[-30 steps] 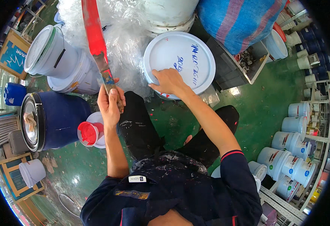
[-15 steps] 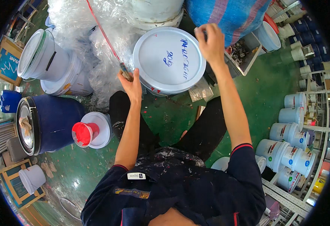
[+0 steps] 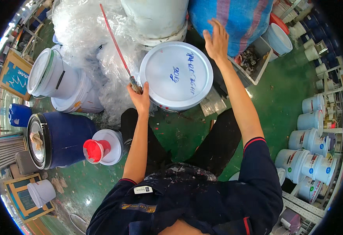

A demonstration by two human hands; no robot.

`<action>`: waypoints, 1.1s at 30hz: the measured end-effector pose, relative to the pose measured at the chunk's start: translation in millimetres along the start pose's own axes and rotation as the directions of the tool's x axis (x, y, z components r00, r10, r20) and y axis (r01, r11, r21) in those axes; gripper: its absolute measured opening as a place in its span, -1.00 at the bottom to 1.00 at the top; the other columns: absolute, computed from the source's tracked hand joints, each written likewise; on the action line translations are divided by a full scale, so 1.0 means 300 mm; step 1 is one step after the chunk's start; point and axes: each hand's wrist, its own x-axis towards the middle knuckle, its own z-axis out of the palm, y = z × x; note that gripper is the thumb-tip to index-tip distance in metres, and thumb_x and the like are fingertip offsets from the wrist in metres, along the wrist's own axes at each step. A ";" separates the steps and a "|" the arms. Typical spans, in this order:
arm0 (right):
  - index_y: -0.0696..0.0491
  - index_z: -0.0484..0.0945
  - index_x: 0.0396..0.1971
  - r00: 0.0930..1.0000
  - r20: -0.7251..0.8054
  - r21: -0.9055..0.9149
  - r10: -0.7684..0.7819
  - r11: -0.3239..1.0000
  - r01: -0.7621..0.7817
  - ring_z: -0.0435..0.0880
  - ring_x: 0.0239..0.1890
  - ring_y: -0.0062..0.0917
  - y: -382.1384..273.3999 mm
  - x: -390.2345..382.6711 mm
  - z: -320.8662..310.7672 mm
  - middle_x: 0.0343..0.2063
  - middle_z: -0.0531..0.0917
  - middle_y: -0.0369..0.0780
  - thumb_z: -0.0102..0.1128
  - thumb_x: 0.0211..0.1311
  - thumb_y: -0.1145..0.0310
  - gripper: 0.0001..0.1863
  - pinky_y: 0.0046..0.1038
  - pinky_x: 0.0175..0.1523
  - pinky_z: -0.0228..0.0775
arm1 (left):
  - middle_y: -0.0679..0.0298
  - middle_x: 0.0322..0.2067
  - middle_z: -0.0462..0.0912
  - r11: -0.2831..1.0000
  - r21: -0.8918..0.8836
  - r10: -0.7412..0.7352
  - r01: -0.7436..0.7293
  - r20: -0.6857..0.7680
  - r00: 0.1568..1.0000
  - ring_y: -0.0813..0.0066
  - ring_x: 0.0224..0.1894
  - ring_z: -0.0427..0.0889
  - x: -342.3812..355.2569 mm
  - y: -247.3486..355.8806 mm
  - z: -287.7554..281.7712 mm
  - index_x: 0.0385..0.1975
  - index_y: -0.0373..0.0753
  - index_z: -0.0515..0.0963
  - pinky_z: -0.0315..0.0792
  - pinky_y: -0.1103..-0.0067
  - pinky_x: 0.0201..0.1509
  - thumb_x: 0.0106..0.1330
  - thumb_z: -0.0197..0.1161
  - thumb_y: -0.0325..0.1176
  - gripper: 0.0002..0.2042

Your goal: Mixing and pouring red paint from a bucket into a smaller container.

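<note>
In my left hand is a long thin tool with a worn, stained handle and a narrow red-coated shaft, its tip pointing up and away to the left. That hand is closed round the handle, beside the left rim of a white lidded bucket with blue handwriting on its lid. My right hand is raised beyond the bucket's far right rim, thumb apart and fingers stretched out. Nothing shows in it. Behind its fingertips bulges a blue woven sack with purplish stripes; whether they touch I cannot tell.
Crumpled clear plastic heaps up left of the bucket. A red-smeared cup stands on a white pail by my left leg, next to a dark blue drum. To the right are a grey crate and shelves holding several white paint pails.
My right hand's fingers have gone from curled together to stretched out. The left hand still grips the tool. The whole view has shifted slightly, so most things sit lower and further right.
</note>
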 end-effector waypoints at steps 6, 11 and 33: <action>0.20 0.09 0.18 0.850 0.505 -0.183 0.147 0.981 -0.061 0.02 0.30 -0.31 -0.069 -0.039 0.181 0.22 0.12 -0.06 -0.21 0.19 -0.10 -0.26 -0.26 0.32 -0.20 | 0.38 -0.51 0.27 1.000 0.012 0.028 -0.027 -0.044 0.999 0.64 -0.52 0.23 -0.006 0.005 0.006 -0.11 -0.37 0.22 0.22 0.64 -0.44 0.08 0.31 -0.31 -0.52; 0.21 0.03 0.20 0.721 0.661 -0.294 0.211 0.956 -0.010 -0.08 0.33 -0.30 -0.128 0.000 0.188 0.24 0.09 -0.08 -0.16 0.12 -0.18 -0.16 -0.23 0.34 -0.29 | 0.37 -0.49 0.30 0.999 -0.048 0.020 -0.022 -0.049 0.999 0.64 -0.50 0.26 -0.010 0.025 0.004 -0.09 -0.38 0.20 0.25 0.65 -0.43 0.09 0.30 -0.32 -0.51; 0.11 0.54 -0.39 0.288 0.954 -0.130 0.088 0.983 0.130 0.53 -0.24 -0.07 -0.343 -0.030 0.191 -0.35 0.58 0.01 -0.22 0.15 0.14 -0.60 -0.16 -0.09 0.30 | 0.23 -0.44 0.48 0.967 -0.250 0.036 -0.054 -0.074 0.997 0.51 -0.48 0.39 0.015 -0.038 0.000 -0.06 -0.32 0.23 0.31 0.56 -0.41 0.05 0.29 -0.37 -0.51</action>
